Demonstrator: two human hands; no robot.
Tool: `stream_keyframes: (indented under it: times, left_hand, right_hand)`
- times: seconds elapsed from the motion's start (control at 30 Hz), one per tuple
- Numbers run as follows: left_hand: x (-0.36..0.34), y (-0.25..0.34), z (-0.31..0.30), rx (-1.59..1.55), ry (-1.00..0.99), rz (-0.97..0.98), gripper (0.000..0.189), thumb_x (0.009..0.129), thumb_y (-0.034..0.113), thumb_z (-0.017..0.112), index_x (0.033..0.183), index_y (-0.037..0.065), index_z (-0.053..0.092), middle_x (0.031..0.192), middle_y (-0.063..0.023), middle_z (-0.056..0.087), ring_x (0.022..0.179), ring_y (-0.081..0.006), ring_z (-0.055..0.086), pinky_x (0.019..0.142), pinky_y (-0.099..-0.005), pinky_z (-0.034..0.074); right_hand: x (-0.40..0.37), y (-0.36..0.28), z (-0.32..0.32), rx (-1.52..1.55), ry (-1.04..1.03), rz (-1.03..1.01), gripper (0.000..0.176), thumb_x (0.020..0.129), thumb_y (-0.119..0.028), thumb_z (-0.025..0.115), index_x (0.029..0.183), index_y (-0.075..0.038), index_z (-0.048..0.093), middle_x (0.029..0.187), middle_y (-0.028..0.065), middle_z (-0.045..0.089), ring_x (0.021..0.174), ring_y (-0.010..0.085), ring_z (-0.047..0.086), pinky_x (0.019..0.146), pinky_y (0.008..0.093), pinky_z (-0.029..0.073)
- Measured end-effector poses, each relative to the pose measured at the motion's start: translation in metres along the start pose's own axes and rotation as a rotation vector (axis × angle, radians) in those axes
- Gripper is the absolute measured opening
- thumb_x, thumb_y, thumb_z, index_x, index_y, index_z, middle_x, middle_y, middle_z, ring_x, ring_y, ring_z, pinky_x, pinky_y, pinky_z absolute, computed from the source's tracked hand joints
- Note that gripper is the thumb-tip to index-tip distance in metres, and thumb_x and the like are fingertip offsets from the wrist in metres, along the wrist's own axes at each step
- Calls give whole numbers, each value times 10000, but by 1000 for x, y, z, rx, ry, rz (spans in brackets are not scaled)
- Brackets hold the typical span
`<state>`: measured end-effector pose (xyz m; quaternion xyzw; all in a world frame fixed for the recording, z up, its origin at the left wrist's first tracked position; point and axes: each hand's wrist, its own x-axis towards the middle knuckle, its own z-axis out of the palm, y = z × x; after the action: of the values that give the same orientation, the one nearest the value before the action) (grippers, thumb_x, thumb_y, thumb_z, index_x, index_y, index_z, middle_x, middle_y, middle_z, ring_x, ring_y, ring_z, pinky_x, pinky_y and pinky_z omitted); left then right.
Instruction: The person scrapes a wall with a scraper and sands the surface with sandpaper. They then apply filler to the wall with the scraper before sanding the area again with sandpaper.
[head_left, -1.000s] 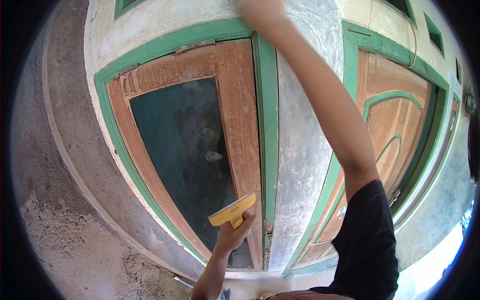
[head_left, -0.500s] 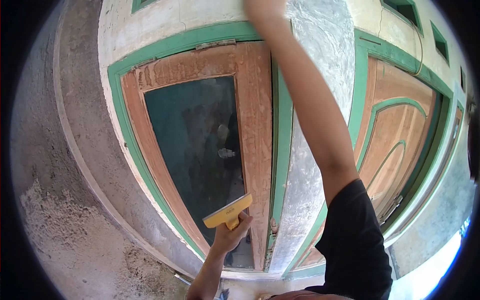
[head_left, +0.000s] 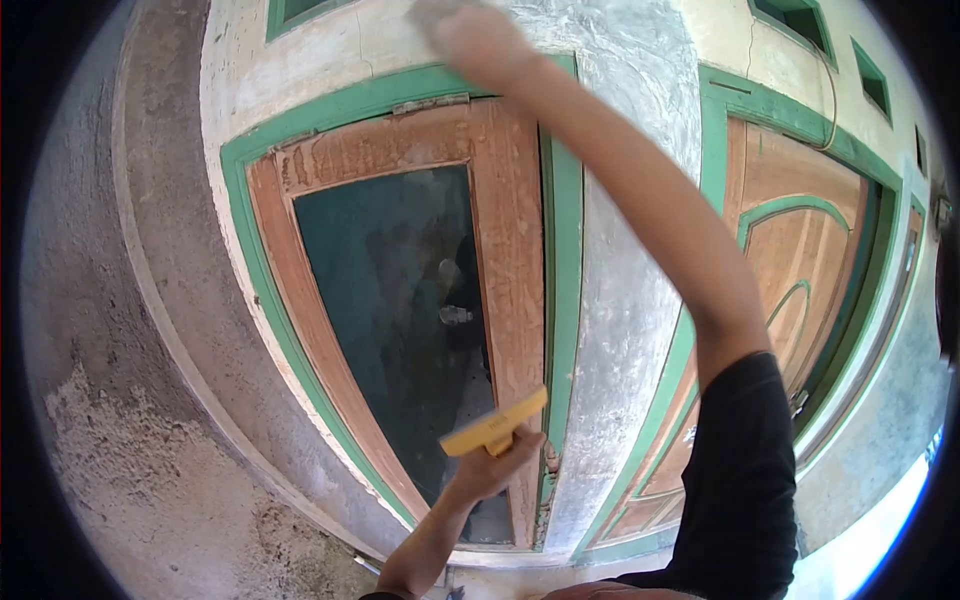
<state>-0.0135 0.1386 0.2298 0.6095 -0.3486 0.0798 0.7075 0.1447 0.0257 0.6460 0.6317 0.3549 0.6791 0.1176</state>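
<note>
My left hand (head_left: pixel 488 474) is closed round the handle of a yellow wide-bladed putty knife (head_left: pixel 495 424), held low in front of the window's glass (head_left: pixel 390 270) and the right side of its wooden frame (head_left: pixel 508 230). The blade tilts up to the right. Raised high, my right hand (head_left: pixel 485 48) is in front of the cream wall (head_left: pixel 330 48), just above the green outer frame (head_left: pixel 345 103). Motion smears its fingers, and a greyish patch shows at their tips; whether it is a held thing I cannot make out.
A rough grey-white plastered pillar (head_left: pixel 635 250) stands to the right of the window. Beyond it is a wooden door (head_left: pixel 800 235) with green arched trim. On the left, a rough grey wall (head_left: pixel 150 420) runs alongside. A cord (head_left: pixel 833 100) hangs above the door.
My right hand has swept left and slightly down along the wall above the window. My left hand has shifted a little to the right with the putty knife.
</note>
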Motion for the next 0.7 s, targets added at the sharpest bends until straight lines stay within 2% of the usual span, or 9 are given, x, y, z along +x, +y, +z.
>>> stream_keyframes:
  times: [0.03, 0.13, 0.23, 0.33, 0.37, 0.47, 0.5, 0.53, 0.7]
  left_hand:
    - [-2, 0, -1, 9, -1, 0, 136, 869, 5, 667, 797, 75, 575, 623, 11, 511, 466, -43, 435, 435, -197, 360]
    - [-9, -4, -14, -2, -54, -39, 153, 901, 94, 671, 780, 56, 586, 640, 49, 496, 548, -23, 417, 491, -205, 306]
    - [-7, -2, -19, -51, 4, -45, 171, 902, 102, 672, 763, 58, 583, 612, 49, 483, 541, -25, 412, 486, -207, 298]
    - [-3, -11, -11, -90, 13, -65, 179, 895, 92, 677, 747, 55, 584, 589, 54, 466, 528, -26, 400, 479, -217, 298]
    - [-7, -12, -6, -98, 11, -84, 179, 895, 92, 677, 747, 55, 584, 589, 54, 466, 528, -26, 400, 479, -217, 298]
    - [-10, -12, -7, 26, -61, -29, 134, 876, 43, 681, 789, 58, 581, 629, 21, 505, 520, -33, 439, 483, -191, 355]
    - [-14, -13, -14, 77, -105, -44, 135, 879, 46, 679, 788, 58, 581, 628, 27, 502, 526, -30, 439, 488, -192, 355]
    - [-18, -14, -20, 124, -145, -58, 136, 882, 49, 678, 787, 57, 580, 628, 33, 500, 532, -28, 439, 492, -194, 356]
    - [-25, -13, -33, 4, 51, -95, 137, 873, 31, 678, 779, 56, 582, 620, 31, 514, 532, -32, 456, 478, -199, 354]
  right_hand:
    - [-5, 43, 6, -424, 193, 38, 278, 925, -87, 405, 1108, 76, 538, 1224, 281, 554, 1143, 394, 531, 997, 436, 433]
    - [-30, 82, -88, -310, 167, 669, 238, 923, -90, 419, 1061, 37, 565, 1130, 261, 583, 1100, 394, 541, 972, 446, 438]
    - [-32, 75, -28, -570, 595, 438, 256, 917, -83, 432, 1094, 56, 555, 1130, 280, 572, 1064, 414, 556, 959, 461, 445]
    - [-3, -30, 31, -84, 461, 251, 372, 885, -56, 466, 1207, 127, 501, 1249, 323, 521, 1139, 464, 518, 1098, 433, 344]
    - [-8, -56, 21, -481, 50, -119, 363, 880, -52, 465, 1202, 109, 508, 1233, 303, 535, 1082, 448, 556, 1068, 434, 380]
    - [-22, -22, 27, 213, 247, -101, 361, 868, -59, 470, 1199, 65, 544, 1178, 261, 579, 1056, 391, 584, 1062, 438, 379]
    - [-24, 4, -9, -162, 168, -164, 307, 887, -76, 465, 1144, 41, 584, 1129, 234, 617, 1060, 349, 597, 1056, 449, 379]
    - [-23, 22, -32, 0, 133, 249, 260, 918, -84, 436, 1066, 53, 600, 1092, 244, 629, 1070, 364, 595, 1054, 465, 375]
    - [-24, 11, -18, 28, 236, 192, 256, 928, -86, 417, 1040, 68, 588, 1158, 265, 596, 1110, 362, 577, 1035, 479, 387]
